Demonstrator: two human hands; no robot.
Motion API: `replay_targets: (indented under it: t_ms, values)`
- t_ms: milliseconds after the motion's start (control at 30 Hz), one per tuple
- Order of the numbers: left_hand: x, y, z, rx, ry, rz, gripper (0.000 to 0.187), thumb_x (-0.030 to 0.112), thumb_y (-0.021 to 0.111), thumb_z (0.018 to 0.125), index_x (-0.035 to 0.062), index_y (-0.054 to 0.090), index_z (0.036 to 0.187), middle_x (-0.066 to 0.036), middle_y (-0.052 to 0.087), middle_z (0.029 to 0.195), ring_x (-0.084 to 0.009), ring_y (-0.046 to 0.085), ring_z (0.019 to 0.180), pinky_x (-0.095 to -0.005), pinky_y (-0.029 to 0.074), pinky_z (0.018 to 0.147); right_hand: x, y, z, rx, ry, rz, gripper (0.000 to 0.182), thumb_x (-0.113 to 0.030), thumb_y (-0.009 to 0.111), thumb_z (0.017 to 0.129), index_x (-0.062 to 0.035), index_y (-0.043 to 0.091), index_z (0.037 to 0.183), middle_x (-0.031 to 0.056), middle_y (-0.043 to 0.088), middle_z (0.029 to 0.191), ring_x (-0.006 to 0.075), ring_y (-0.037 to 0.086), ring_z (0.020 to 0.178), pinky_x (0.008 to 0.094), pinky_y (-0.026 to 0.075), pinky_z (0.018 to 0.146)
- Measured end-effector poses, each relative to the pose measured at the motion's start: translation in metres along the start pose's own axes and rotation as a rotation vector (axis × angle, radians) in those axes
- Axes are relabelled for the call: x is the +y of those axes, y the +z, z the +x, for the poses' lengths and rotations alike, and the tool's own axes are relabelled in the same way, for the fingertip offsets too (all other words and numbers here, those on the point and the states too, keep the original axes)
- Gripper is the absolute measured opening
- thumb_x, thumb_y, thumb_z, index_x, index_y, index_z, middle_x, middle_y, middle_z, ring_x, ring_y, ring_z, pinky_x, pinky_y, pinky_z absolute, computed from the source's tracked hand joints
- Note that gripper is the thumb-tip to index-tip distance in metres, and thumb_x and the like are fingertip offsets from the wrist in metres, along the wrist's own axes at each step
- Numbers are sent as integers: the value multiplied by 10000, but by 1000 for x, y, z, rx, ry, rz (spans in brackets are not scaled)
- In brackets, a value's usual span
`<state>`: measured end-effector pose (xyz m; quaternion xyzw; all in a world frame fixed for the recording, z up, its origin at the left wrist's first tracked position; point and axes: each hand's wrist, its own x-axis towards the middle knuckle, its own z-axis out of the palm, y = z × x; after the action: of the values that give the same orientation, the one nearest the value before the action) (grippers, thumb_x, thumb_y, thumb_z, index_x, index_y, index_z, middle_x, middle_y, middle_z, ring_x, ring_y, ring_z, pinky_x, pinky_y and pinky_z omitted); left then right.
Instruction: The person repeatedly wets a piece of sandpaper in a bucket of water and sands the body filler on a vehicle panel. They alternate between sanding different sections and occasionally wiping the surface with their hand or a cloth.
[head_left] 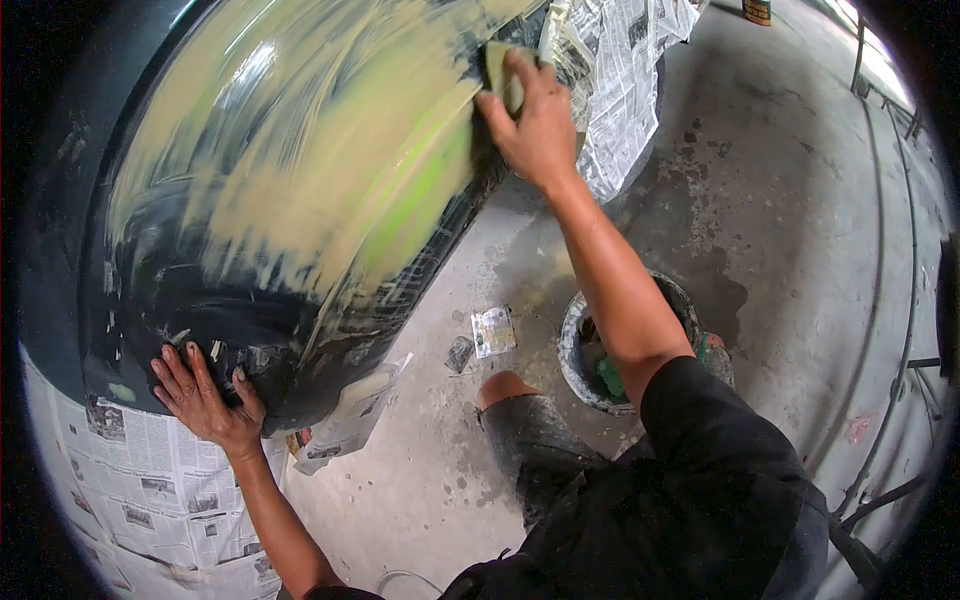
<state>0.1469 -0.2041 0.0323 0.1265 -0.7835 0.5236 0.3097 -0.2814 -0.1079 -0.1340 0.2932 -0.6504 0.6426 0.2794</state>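
Observation:
A dark car body panel (300, 190) fills the upper left, smeared with wet, beige-yellow residue and showing a bright green patch. At the panel's upper right edge, my right hand (540, 120) grips a tan-olive sanding block (508, 78) against the surface. The block's underside is hidden. My left hand (210, 400) lies on the black lower left part of the panel, fingers spread, holding nothing. Newspaper masking (150, 490) covers the area just below that hand.
More newspaper (620, 100) hangs beside the panel's right edge. A bucket (572, 345) with green material inside stands on the concrete floor near my right arm. Small packets (493, 332) lie left of it. A can (757, 11) stands at the top right, with rods along the right side.

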Motion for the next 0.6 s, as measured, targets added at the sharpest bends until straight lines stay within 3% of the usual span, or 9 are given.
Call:
replay_targets:
  t_ms: [67,200,300,400,533,567,600]
  values:
    - [1,1,0,11,-11,-7,536,355,491,978,61,506,1427,-184,400,1534,-413,325,1437,-576,195,1154,-5,-1,1,-45,98,-15,577,-330,680,844,-45,526,1322,323,497,1242,474,536,1050,520,486,870]
    - [-2,1,-5,-20,-40,-10,530,346,503,974,63,512,1422,-185,411,1527,-413,328,1436,-580,196,1152,-31,-7,-35,-124,-90,-68,583,-346,686,836,-56,551,1323,325,512,1240,473,538,1077,529,486,876]
    - [1,-1,-1,-19,-36,-10,526,342,515,970,64,518,1417,-191,418,1520,-418,332,1432,-588,200,1147,14,1,0,-30,4,-33,529,-363,675,875,-102,556,1320,223,596,1191,428,559,1025,510,482,850]
    - [4,-2,1,1,-21,-23,527,331,533,960,56,521,1410,-207,415,1517,-435,331,1428,-598,202,1143,-5,-4,2,-106,66,-114,543,-353,671,876,-108,541,1344,241,570,1206,432,557,1006,500,487,842]
    - [4,1,1,45,-39,-65,542,336,544,928,75,547,1403,-193,449,1501,-413,348,1429,-557,150,1172,-79,-9,-70,-227,-135,-66,643,-323,704,831,-123,497,1406,281,459,1320,443,529,1025,474,516,821]
    - [4,1,0,39,-31,-64,542,336,544,928,75,547,1403,-193,449,1501,-413,348,1429,-557,150,1172,-97,-8,-88,-262,-219,-29,624,-293,676,810,-88,507,1374,354,448,1319,465,529,1039,495,512,811]
    - [4,1,0,41,-32,-55,547,336,545,924,77,545,1405,-188,448,1503,-414,350,1428,-559,153,1171,-123,-14,-105,-377,-235,-39,611,-279,674,802,-86,516,1360,351,456,1315,456,536,1037,478,509,791]
